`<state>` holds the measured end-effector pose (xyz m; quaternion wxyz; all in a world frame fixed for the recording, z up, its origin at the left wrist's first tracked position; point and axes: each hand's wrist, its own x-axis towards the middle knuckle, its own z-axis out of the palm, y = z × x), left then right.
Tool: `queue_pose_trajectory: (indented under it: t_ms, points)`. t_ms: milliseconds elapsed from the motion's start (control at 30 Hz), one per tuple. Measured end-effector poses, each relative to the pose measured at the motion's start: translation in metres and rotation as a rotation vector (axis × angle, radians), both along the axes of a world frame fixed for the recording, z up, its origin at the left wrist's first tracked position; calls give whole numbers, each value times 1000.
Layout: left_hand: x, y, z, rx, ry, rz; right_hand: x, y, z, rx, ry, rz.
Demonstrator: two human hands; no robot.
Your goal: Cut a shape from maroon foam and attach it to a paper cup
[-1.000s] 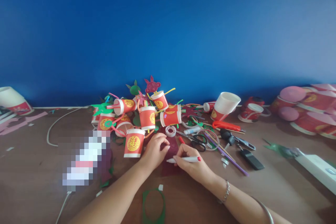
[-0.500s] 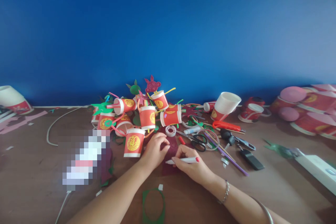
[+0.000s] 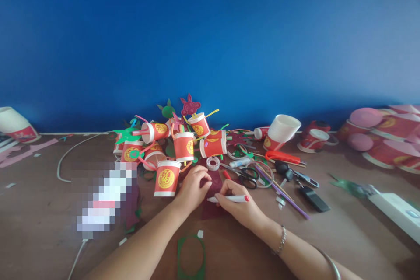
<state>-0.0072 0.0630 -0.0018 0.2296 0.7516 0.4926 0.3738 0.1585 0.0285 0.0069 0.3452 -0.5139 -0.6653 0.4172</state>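
My right hand (image 3: 241,208) is closed around a white marker (image 3: 234,199) with a red end, its tip pointing left over a dark red sheet of paper (image 3: 211,214). At the left edge of that sheet rests my left hand (image 3: 195,186), fingers loosely bent and apart, fingertips at the paper. A red marker cap (image 3: 226,175) lies just above my right hand. Close to my left hand stands a red paper cup (image 3: 167,179) with a yellow emblem. A roll of tape (image 3: 213,163) sits beyond the sheet.
Behind my hands is a pile of decorated red cups (image 3: 184,146). Scissors (image 3: 247,179), a glue tube (image 3: 239,162), a red cutter (image 3: 282,156) and keys (image 3: 285,170) lie to the right. Stacked cups (image 3: 284,129) stand farther back. A green paper frame (image 3: 180,258) lies in front.
The marker tip stays over the dark red sheet with only a very slight shift. Both hands keep nearly the same place.
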Motion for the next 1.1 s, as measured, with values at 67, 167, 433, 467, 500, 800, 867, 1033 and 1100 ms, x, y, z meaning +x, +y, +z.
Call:
queue_pose_trajectory:
  t_ms: [67, 167, 433, 467, 500, 800, 867, 1033, 1100]
  points:
    - [0, 0, 0, 1, 2, -1, 0, 0, 0, -6, 3, 2]
    - [-1, 0, 0, 7, 5, -6, 0, 0, 1, -9, 11, 0]
    - [-1, -1, 1, 0, 8, -6, 0, 0, -1, -23, 5, -21]
    - [-1, -1, 2, -4, 10, -5, 0, 0, -1, -27, 7, -23]
    - [-1, -1, 2, -8, 11, -5, 0, 0, -2, -30, 11, -24]
    - [-1, 1, 2, -42, 27, -4, 8, 5, 1, 0, 156, -137]
    - [-1, 1, 2, -40, 24, 0, 9, 5, 2, 3, 122, -127]
    - [-1, 0, 2, -14, 10, -9, 6, 2, 3, 20, 23, -93]
    - [-1, 0, 2, -10, 7, -9, 6, 2, 4, 28, -2, -91]
